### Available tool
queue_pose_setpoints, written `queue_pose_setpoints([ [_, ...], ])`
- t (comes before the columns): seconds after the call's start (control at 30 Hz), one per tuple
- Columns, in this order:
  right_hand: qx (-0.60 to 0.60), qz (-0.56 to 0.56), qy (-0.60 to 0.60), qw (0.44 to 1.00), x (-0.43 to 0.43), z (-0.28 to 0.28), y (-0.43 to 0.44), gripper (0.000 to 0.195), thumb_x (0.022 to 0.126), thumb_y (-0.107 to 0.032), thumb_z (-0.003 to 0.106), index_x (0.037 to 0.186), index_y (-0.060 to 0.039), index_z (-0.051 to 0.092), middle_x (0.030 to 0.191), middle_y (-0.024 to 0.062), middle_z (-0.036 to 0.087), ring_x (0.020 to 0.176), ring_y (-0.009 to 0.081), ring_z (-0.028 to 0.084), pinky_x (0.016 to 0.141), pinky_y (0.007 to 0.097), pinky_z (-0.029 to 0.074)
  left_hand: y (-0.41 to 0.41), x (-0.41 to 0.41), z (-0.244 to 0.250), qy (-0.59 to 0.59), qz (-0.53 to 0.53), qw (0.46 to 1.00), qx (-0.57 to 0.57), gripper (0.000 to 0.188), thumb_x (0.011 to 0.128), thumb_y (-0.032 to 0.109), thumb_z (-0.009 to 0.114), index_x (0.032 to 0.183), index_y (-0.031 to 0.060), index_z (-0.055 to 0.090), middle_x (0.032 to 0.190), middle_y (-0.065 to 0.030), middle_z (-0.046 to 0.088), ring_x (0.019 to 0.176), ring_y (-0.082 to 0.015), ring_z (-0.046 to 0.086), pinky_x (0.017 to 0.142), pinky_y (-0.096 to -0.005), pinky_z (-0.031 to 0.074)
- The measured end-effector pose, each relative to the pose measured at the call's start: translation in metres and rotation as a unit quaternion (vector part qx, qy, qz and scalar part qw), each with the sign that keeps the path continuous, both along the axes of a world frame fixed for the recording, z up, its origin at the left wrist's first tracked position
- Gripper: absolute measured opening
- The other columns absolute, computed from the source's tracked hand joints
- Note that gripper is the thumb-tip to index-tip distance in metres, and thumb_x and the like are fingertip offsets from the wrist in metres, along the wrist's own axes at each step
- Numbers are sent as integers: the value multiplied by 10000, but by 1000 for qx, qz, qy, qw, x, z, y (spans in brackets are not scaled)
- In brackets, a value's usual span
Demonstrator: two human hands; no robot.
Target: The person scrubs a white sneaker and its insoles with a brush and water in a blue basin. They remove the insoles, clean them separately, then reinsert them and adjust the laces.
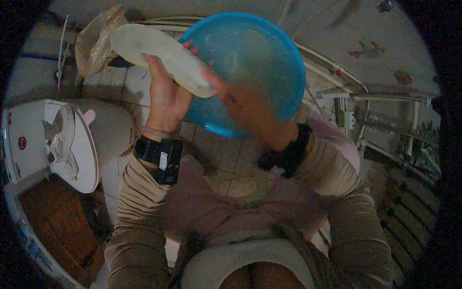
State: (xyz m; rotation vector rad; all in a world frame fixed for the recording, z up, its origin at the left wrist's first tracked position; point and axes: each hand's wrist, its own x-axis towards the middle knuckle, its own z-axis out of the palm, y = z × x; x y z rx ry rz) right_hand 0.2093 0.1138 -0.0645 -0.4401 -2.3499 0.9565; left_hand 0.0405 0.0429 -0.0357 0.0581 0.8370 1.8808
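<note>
My left hand [168,97] grips a pale shoe insole [155,43], its thumb on the near edge and fingertips curled around the far edge. The insole lies slantwise, its wider end up to the left, partly over a blue plastic basin [297,47]. My right hand [231,94], blurred, is at the insole's narrower lower end; its fingers touch or nearly touch the surface there. Whether it holds anything cannot be made out. Inside the basin the contents look cloudy.
A crumpled translucent plastic bag [95,47] is at upper left. At left, a white shoe [65,151] appears to rest on a white lid with a pink edge [92,177]. A pale hose [325,74] runs behind the basin. A metal rack [386,97] stands at right, above tiled floor [231,159].
</note>
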Motion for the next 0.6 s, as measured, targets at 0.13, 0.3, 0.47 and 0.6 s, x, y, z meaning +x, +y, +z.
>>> queue_pose_setpoints([
  [0.13,-8,-51,-63,997,-2,-48,-6,413,990,-196,456,1399,-144,458,1006,192,672,851,370,653,751,445,520,3,-4,0,16,-4,1000,-5,762,917,680,340,1428,116,347,1410,-141,437,1295,-309,418,1074,-512,371],
  [0.3,9,-15,-59,998,0,-15,7,441,997,-185,429,1436,-154,406,981,178,668,826,354,639,760,452,518,-3,-6,0,34,4,999,-4,787,898,697,366,1431,118,336,1396,-138,459,1273,-314,443,1076,-511,368],
  [0.47,34,35,-159,986,1,11,-15,439,985,-178,457,1423,-195,437,947,173,670,778,344,643,766,441,522,-1,-6,14,21,20,999,-39,790,889,701,386,1429,125,349,1383,-120,485,1246,-308,475,1093,-474,357],
  [0.6,-34,3,-103,994,7,17,12,433,967,-189,495,1398,-210,475,899,180,668,742,350,649,730,437,515,1,2,10,20,16,999,-38,781,888,700,388,1409,119,380,1391,-110,474,1239,-303,476,1083,-538,347],
])
